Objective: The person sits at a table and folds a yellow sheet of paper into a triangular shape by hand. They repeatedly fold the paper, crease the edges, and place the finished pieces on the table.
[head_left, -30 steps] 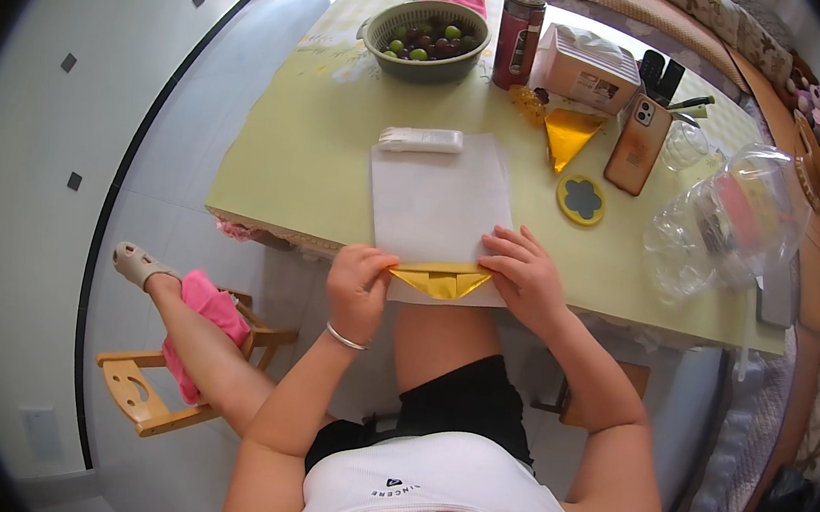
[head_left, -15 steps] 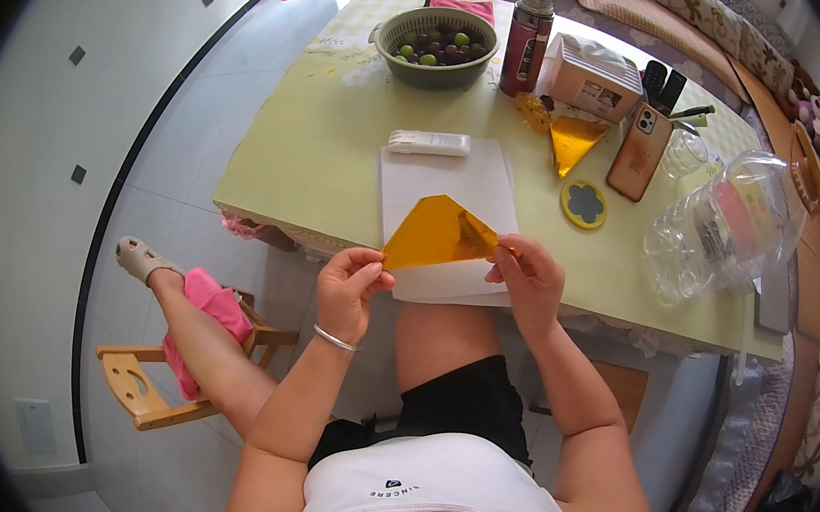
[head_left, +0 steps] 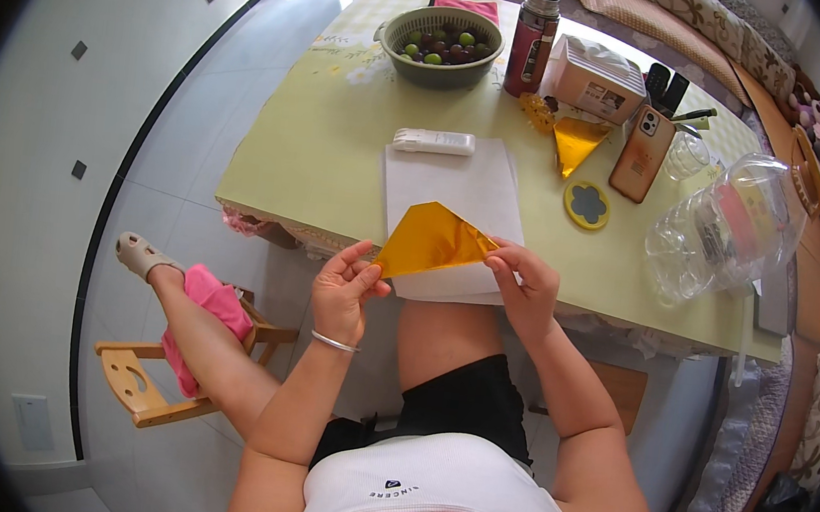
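Note:
A folded sheet of shiny gold paper [head_left: 435,241] is stretched between my hands over the near edge of the table. Its top is blunt and its two lower corners point outward. My left hand [head_left: 345,284] pinches the left corner between thumb and fingers. At the right corner, my right hand [head_left: 524,280] has the paper between thumb and forefinger. Beneath it lies a stack of white paper [head_left: 487,184], with a white, capped, oblong item [head_left: 434,143] on its far end.
Farther back stand a basket of grapes [head_left: 419,75], a thermos [head_left: 532,49] and a tissue box [head_left: 598,86]. To the right are another folded gold piece [head_left: 576,146], a phone [head_left: 642,156], a yellow round item with a flower shape [head_left: 587,206] and a large clear plastic bottle [head_left: 722,234].
The gold paper has tilted slightly, and the dark reflection on its right side has faded. My right hand has shifted a little left. Both hands keep their hold.

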Demonstrator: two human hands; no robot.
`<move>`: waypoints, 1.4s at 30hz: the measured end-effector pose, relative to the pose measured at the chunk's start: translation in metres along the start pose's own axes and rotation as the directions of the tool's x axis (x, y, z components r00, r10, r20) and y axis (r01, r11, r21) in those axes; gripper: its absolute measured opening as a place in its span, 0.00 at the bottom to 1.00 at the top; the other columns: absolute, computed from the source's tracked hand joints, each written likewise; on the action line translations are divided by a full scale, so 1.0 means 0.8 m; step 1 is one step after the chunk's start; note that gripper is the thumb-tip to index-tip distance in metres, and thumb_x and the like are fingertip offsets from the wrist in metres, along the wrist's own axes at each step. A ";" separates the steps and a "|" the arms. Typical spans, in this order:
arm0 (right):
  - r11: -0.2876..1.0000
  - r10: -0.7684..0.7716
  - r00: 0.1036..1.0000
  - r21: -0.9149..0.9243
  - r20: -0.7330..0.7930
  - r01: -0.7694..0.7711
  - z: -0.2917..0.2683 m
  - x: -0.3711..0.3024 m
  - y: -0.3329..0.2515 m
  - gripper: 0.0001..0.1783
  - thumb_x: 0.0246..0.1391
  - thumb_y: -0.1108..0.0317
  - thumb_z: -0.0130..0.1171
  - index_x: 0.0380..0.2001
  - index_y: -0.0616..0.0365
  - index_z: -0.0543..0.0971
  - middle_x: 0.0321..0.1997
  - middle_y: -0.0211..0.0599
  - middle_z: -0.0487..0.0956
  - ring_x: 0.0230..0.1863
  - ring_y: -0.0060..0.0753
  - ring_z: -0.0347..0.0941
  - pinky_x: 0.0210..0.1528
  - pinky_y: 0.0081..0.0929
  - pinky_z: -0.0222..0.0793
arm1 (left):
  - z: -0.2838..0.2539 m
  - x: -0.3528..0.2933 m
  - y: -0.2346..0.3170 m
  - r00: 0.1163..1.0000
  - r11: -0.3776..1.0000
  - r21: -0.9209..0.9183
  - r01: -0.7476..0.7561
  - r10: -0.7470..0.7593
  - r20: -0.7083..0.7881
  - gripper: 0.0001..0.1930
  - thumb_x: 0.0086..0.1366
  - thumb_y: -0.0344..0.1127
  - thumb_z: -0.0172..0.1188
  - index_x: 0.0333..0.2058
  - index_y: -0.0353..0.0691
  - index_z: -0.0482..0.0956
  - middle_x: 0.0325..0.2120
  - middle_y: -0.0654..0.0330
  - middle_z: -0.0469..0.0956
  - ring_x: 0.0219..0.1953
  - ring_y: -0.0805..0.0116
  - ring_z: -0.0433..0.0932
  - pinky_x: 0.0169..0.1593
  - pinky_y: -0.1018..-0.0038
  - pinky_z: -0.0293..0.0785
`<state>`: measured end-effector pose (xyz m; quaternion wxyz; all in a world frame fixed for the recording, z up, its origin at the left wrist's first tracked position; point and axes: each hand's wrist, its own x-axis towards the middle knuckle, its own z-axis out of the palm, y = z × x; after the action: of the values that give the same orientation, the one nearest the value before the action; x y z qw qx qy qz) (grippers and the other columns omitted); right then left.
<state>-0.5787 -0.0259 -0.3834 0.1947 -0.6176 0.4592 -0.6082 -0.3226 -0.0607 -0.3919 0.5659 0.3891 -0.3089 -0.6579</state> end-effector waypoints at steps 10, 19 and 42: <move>0.849 0.359 0.932 0.397 0.051 -0.348 0.005 -0.005 -0.005 0.07 0.68 0.70 0.55 0.41 0.63 0.75 0.42 0.39 0.84 0.36 0.26 0.84 0.31 0.15 0.72 | -0.009 -0.004 -0.005 0.997 0.996 0.046 0.073 -0.072 -0.033 0.08 0.64 0.22 0.63 0.42 0.32 0.82 0.33 0.55 0.85 0.27 0.68 0.84 0.33 0.75 0.84; 0.689 0.574 0.803 0.436 0.160 -0.579 0.002 0.012 -0.021 0.12 0.69 0.68 0.53 0.49 0.65 0.77 0.40 0.43 0.84 0.34 0.29 0.85 0.27 0.16 0.73 | -0.014 -0.007 -0.005 0.998 0.997 0.051 0.057 -0.055 -0.038 0.07 0.64 0.22 0.63 0.41 0.33 0.82 0.32 0.56 0.84 0.27 0.68 0.84 0.33 0.75 0.83; 0.681 0.646 0.707 0.202 0.289 -0.704 0.000 0.020 -0.018 0.04 0.63 0.75 0.59 0.36 0.66 0.80 0.29 0.34 0.82 0.25 0.23 0.81 0.25 0.17 0.76 | -0.028 -0.010 0.015 0.996 0.941 0.333 0.066 -0.042 -0.077 0.07 0.60 0.22 0.68 0.38 0.31 0.85 0.27 0.58 0.84 0.22 0.72 0.80 0.27 0.80 0.78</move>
<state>-0.5764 -0.0316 -0.3624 0.5401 -0.4228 0.5370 -0.4911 -0.2971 -0.0541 -0.3916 0.4834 0.5105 -0.3859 -0.5973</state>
